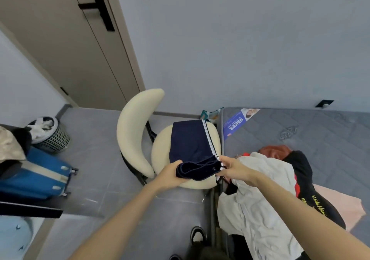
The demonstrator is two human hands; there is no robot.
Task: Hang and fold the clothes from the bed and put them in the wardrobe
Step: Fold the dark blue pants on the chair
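Navy trousers [190, 139] with white side stripes lie folded across the seat of a cream chair [136, 127]. My left hand [170, 174] grips their near folded edge on the left. My right hand [233, 168] pinches the same edge at the striped right side. On the grey bed [320, 131] lies a pile of clothes: a pale grey shirt [258, 205] hanging over the bed's edge, a black garment with yellow lettering [306, 181], a red one [274, 150] and a pink one [340, 205].
A blue suitcase [38, 175] lies on the floor at left beside a mesh bin [50, 133]. A beige door [66, 39] stands behind the chair. A dark shelf edge [30, 209] and a light blue garment [16, 235] are at lower left. My shoe [197, 235] is below.
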